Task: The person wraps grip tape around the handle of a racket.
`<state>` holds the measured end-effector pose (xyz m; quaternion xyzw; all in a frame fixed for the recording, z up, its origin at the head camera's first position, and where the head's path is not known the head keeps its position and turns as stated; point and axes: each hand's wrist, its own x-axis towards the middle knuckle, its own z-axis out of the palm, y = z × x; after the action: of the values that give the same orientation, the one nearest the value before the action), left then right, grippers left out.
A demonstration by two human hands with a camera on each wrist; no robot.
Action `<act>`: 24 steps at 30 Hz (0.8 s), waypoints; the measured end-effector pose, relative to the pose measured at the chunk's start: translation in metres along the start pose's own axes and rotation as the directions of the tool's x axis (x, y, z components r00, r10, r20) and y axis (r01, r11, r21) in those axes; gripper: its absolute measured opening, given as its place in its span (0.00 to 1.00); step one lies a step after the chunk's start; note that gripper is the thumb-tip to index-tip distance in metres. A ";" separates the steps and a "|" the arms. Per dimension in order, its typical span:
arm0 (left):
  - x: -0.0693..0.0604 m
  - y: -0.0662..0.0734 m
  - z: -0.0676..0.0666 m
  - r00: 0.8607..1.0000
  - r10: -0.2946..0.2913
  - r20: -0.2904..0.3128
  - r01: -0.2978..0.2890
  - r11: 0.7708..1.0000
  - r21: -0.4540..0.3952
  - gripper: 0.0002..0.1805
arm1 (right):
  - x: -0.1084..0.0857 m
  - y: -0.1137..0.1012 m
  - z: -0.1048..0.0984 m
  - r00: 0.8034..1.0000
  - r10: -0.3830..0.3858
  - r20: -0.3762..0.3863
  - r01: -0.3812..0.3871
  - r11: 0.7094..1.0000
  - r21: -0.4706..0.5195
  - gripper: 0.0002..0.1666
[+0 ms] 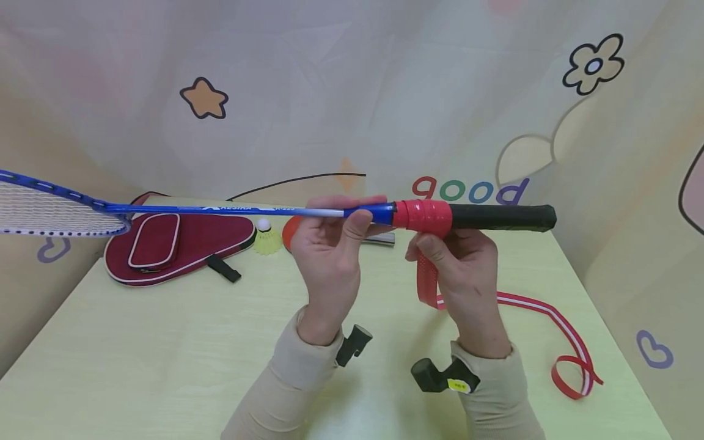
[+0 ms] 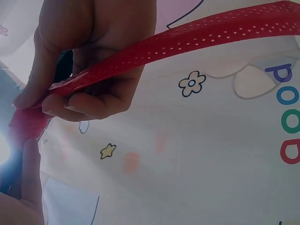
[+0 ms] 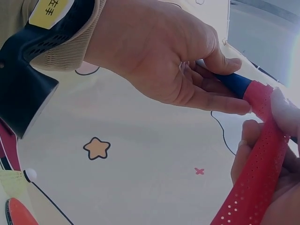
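Observation:
A blue badminton racket (image 1: 231, 211) is held level above the table, its strung head at the left edge of the head view. My left hand (image 1: 332, 256) pinches it at the blue cone between shaft and handle. Red perforated grip tape (image 1: 426, 217) is wound round the upper handle, while the lower black handle (image 1: 503, 217) is bare of it. Just below the wraps my right hand (image 1: 467, 269) pinches the tape between thumb and fingers. In the left wrist view the loose tape (image 2: 187, 40) stretches away from the right hand (image 2: 98, 61).
The tape's white-striped tail (image 1: 555, 311) curls on the table's right side. Behind the racket lie a maroon racket case (image 1: 192, 244) with a black strap (image 1: 223, 269), a yellow shuttlecock (image 1: 267, 238) and a red paddle (image 1: 290, 232), partly hidden by the left hand. A printed curtain (image 1: 352, 91) hangs behind.

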<state>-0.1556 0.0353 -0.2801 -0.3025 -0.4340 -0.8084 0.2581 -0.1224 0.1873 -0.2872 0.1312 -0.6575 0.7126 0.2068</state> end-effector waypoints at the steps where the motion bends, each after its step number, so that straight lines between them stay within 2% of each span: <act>1: 0.000 0.000 0.000 1.000 0.001 0.000 -0.001 1.000 -0.002 0.25 | 0.000 0.000 0.000 1.000 -0.001 0.005 0.001 1.000 0.007 0.16; 9: -0.001 0.003 0.000 0.999 -0.019 -0.041 0.021 0.999 0.049 0.27 | 0.000 0.001 0.001 1.000 -0.004 -0.010 0.004 1.000 0.008 0.16; 15: 0.000 0.002 0.000 0.999 -0.015 -0.040 0.016 1.000 0.009 0.27 | -0.001 0.002 -0.001 1.000 -0.019 0.022 0.019 1.000 0.008 0.18; 20: 0.001 0.000 0.000 0.999 -0.005 -0.036 0.005 1.000 -0.011 0.27 | -0.001 0.003 -0.001 0.999 -0.031 0.042 0.029 0.998 0.049 0.20; 24: 0.002 0.001 0.000 0.999 -0.008 -0.037 0.009 1.000 0.013 0.26 | 0.000 0.003 -0.001 0.997 -0.044 0.058 0.038 0.994 0.098 0.23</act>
<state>-0.1562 0.0343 -0.2786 -0.2838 -0.4358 -0.8120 0.2648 -0.1243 0.1878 -0.2901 0.1757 -0.6252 0.7350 0.1949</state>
